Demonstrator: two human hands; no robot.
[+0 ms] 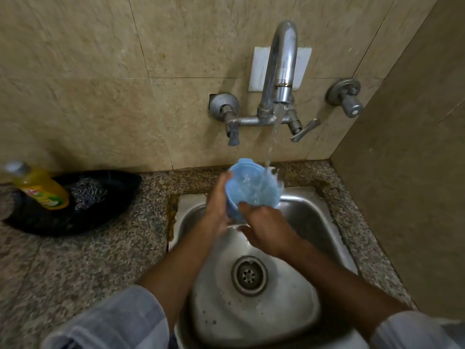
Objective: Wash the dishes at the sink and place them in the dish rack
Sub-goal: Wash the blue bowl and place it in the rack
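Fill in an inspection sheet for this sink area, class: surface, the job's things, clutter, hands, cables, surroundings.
Surface: speckled stone counter around a steel sink; wet basin, open drain.
Job's things: blue plastic bowl held tilted under running water from the tap; no dish rack in view.
Clutter: yellow soap bottle and steel scrubber lying in a black tray on the left counter.
Hands: left hand grips the bowl's side; right hand touches its lower rim, grip unclear.
Cables: nothing seen.
Surroundings: beige tiled wall, two valve knobs, a white plate behind the tap, side wall on the right.
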